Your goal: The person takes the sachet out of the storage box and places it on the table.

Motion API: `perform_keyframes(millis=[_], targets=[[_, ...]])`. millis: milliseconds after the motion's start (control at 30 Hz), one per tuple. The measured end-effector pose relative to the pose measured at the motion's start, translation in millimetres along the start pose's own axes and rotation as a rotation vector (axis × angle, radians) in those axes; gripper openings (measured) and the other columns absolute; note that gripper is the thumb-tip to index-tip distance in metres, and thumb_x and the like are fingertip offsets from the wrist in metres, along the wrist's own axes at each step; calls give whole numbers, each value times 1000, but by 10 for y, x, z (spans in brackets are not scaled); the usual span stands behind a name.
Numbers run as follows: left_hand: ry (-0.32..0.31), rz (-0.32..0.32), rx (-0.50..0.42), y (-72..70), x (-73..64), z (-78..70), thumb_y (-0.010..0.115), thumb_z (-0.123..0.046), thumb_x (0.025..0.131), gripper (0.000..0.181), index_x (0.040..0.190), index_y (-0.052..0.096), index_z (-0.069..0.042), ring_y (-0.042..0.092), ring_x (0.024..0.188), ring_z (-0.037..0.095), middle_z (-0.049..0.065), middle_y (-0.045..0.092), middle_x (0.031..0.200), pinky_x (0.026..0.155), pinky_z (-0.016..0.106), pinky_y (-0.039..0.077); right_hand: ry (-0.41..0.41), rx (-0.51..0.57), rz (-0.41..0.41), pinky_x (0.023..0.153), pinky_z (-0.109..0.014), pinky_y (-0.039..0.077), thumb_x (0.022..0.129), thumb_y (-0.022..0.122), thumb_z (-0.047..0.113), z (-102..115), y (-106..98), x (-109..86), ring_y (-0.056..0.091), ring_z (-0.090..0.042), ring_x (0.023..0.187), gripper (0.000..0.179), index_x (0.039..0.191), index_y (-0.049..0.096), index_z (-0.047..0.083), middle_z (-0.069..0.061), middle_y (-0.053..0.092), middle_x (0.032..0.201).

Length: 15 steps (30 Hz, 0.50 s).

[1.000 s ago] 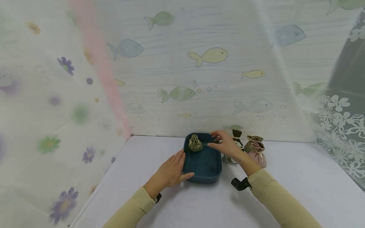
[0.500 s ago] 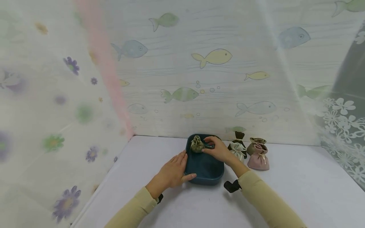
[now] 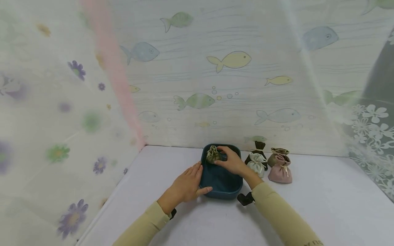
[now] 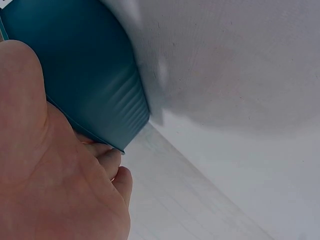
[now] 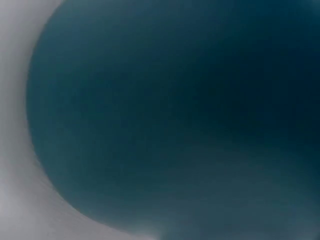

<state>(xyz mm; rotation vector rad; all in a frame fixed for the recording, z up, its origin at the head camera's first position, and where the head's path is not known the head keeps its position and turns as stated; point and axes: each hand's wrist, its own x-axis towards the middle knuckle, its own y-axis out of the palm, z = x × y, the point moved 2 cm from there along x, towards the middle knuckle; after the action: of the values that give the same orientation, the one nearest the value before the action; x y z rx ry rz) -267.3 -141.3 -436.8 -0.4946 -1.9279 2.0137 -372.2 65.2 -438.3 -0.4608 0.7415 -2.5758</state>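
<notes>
A dark teal plastic bin (image 3: 223, 195) stands on the table, and its wall (image 4: 75, 60) fills the upper left of the left wrist view. My left hand (image 3: 184, 184) rests on its left side, fingers straight along the wall and thumb over the near rim. Inside, at the far left, sits an olive-green drawstring pouch (image 3: 212, 153) with a gathered top. My right hand (image 3: 232, 162) reaches over the right rim and holds the pouch's right side between thumb and fingers. Only the blurred bin (image 5: 125, 125) and the pale tabletop show in the right wrist view.
Right of the bin stand a white pouch (image 3: 256, 165), a dark brown pouch (image 3: 260, 146), a pink pouch (image 3: 280, 174) and a brownish pouch (image 3: 272, 159). A fish-print curtain (image 3: 197, 82) hangs along the table's back edge; a flowered curtain (image 3: 70, 136) flanks the left.
My right hand has moved left and closed in on the green pouch, uncovering the white pouch behind the forearm. The left hand and the bin have stayed in place.
</notes>
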Motion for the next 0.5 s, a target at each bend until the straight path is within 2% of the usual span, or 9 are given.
perform_keyframes(millis=[300, 500], targets=[[-7, 5, -6, 1, -37, 7, 30, -75, 100, 100, 160, 22, 5, 20, 156, 29, 19, 13, 170, 125, 44, 24, -4, -60, 3, 103, -56, 48, 99, 69, 18, -72, 52, 74, 51, -39, 132, 61, 151, 43, -1, -22, 48, 151], [7, 3, -23, -79, -31, -39, 31, -74, 101, 100, 159, 25, 7, 22, 155, 31, 22, 17, 169, 124, 46, 25, -9, -60, -9, 106, -56, 46, 98, 69, 13, -81, 42, 103, 53, -39, 129, 56, 148, 50, -2, -20, 53, 143]])
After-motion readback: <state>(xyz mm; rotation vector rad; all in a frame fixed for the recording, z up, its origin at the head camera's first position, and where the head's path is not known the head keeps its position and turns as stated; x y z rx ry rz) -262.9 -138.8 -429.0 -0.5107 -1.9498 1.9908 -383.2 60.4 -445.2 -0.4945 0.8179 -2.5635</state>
